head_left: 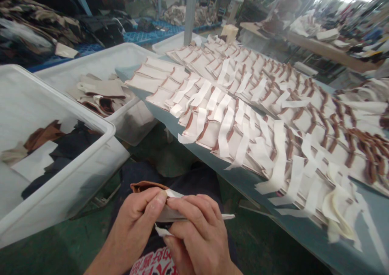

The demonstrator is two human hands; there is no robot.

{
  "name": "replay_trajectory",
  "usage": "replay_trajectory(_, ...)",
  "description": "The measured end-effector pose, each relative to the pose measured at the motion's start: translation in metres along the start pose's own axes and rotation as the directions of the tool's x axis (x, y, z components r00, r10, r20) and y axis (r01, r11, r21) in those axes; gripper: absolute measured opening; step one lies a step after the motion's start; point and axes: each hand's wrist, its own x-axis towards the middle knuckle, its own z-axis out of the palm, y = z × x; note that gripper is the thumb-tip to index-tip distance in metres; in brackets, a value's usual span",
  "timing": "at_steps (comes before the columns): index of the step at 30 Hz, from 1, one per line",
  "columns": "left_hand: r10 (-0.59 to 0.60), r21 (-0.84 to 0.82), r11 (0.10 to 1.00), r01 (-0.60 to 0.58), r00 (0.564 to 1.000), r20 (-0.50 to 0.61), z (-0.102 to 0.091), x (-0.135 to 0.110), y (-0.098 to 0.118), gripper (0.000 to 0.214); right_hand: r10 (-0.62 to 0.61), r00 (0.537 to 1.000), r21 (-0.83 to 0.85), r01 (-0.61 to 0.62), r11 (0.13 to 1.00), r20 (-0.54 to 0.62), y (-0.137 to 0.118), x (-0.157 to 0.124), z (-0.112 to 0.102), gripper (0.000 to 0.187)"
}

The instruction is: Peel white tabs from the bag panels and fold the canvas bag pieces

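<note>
Above my lap, both hands hold one folded piece of brown-and-white material (148,185), fabric or leather. My left hand (136,218) pinches its top edge between thumb and fingers, with the brown part rising behind the knuckles. Close beside it, my right hand (200,222) is closed over the white side, fingertips at the same edge. A white strip end (164,231) hangs below the fingers, and a thin pale edge sticks out to the right. Much of the piece is hidden by my hands.
To the right, a blue-green table (209,161) bears rows of overlapping white pieces with brown edges and loose white strips (278,157). On the left stand a white bin (109,125) with dark and brown pieces and another bin (133,50) with beige pieces. A metal post (190,13) rises behind.
</note>
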Motion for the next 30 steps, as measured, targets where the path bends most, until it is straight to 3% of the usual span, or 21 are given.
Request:
replay_trajectory(3, -0.066, -0.057, 0.996, 0.066, 0.998, 0.005, 0.002, 0.002, -0.005, 0.044, 0.194, 0.98, 0.187, -0.197, 0.962, 0.035, 0.0, -0.003, -0.003, 0.012)
replay_trajectory(7, -0.072, -0.089, 0.993, 0.08, 0.993, 0.092, 0.002, 0.01, 0.0, 0.047, 0.334, 0.921, 0.394, -0.388, 0.833, 0.2, 0.006, 0.007, -0.024, 0.016)
replay_trajectory(9, -0.057, -0.107, 0.992, 0.074, 0.987, 0.15, 0.0, 0.014, 0.005, 0.049, 0.41, 0.871, 0.447, -0.491, 0.747, 0.272, 0.009, 0.015, -0.035, 0.014)
replay_trajectory(13, -0.035, -0.154, 0.986, 0.069, 0.977, 0.212, -0.003, 0.019, 0.011, 0.049, 0.503, 0.749, 0.435, -0.661, 0.612, 0.431, 0.01, 0.026, -0.047, 0.026)
replay_trajectory(18, -0.069, -0.152, 0.982, 0.113, 0.961, 0.269, -0.004, 0.019, 0.012, 0.052, 0.498, 0.727, 0.412, -0.682, 0.604, 0.472, 0.011, 0.034, -0.047, 0.028)
replay_trajectory(23, -0.139, -0.125, 0.975, 0.181, 0.947, 0.289, -0.003, 0.017, 0.011, 0.055, 0.516, 0.713, 0.304, -0.683, 0.664, 0.475, 0.01, 0.046, -0.047, 0.029)
replay_trajectory(26, -0.121, -0.138, 0.977, 0.165, 0.953, 0.277, -0.002, 0.016, 0.011, 0.054, 0.506, 0.72, 0.254, -0.663, 0.705, 0.476, 0.01, 0.051, -0.048, 0.028)
replay_trajectory(28, -0.105, -0.162, 0.975, 0.153, 0.957, 0.271, -0.002, 0.017, 0.011, 0.051, 0.51, 0.721, 0.282, -0.669, 0.687, 0.469, 0.011, 0.052, -0.05, 0.029)
replay_trajectory(30, -0.097, -0.171, 0.975, 0.142, 0.964, 0.248, -0.003, 0.017, 0.01, 0.05, 0.536, 0.707, 0.363, -0.702, 0.613, 0.462, 0.012, 0.051, -0.052, 0.032)
